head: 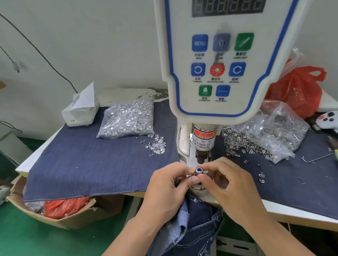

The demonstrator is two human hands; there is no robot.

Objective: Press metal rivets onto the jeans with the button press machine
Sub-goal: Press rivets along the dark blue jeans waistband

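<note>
Cardboard box [63, 218] with red plastic sits on the green floor at far left. On the denim-covered table [97, 163] lie a tissue box [79, 112] and a clear bag of silver rivets [128, 119]. At centre, the left hand [167, 191] and right hand [231, 186] curl their fingers around the lower die [199, 170] of the button press machine [217, 58]; whether they pinch a rivet cannot be told. Jeans [195, 225] hang below the hands. A second bag of metal rings [264, 132] lies right.
</note>
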